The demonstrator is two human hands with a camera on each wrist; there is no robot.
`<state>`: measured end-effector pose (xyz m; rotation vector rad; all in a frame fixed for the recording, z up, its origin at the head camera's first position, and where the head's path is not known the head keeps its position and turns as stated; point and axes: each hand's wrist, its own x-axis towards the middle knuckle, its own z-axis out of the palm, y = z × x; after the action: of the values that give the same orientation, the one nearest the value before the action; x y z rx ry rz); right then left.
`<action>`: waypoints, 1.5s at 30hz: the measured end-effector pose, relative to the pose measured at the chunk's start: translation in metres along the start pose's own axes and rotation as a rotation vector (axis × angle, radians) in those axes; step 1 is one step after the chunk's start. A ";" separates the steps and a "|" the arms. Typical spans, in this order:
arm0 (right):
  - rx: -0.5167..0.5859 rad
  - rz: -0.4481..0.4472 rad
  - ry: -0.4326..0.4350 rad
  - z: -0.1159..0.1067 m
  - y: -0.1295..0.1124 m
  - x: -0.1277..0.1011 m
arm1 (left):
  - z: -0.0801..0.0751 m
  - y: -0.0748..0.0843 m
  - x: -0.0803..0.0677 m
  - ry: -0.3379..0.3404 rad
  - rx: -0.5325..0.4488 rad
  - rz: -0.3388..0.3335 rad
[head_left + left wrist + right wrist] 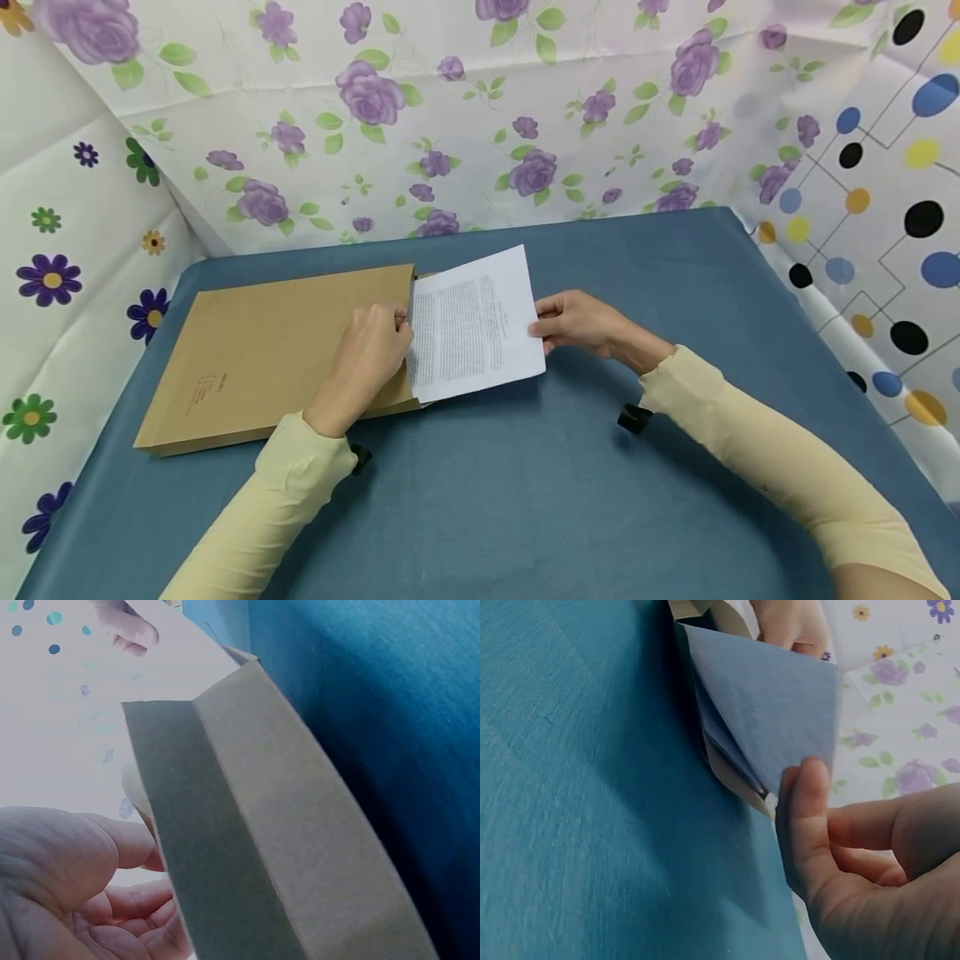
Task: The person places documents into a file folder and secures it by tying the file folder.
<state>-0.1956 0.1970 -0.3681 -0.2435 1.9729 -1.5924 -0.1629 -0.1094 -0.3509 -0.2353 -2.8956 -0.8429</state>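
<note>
A large brown envelope point(277, 350) lies flat on the blue table point(525, 500), its open end facing right. A white printed sheet point(472, 325) sticks out of that end, lifted a little off the table. My left hand point(371, 350) holds the envelope's open edge, fingers curled at its mouth point(210, 825). My right hand point(577, 321) pinches the sheet's right edge between thumb and fingers point(810, 802). In the right wrist view the sheet's underside point(772, 705) shows, with the envelope behind it.
Flowered paper walls point(450, 125) stand behind and to the left of the table. A dotted wall point(885, 208) closes the right side. Bare blue cloth stretches in front of and to the right of the envelope.
</note>
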 end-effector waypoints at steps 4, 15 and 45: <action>-0.008 0.001 0.028 0.007 -0.001 0.007 | 0.000 0.000 0.000 0.004 -0.002 0.002; 0.012 -0.007 0.007 0.017 -0.002 0.021 | 0.000 -0.001 0.000 0.013 0.016 -0.001; 0.088 0.054 -0.022 0.078 -0.014 0.064 | -0.003 0.001 -0.001 0.021 0.018 0.007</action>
<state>-0.2086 0.0971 -0.3845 -0.1709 1.8721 -1.6299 -0.1618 -0.1103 -0.3478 -0.2337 -2.8802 -0.8131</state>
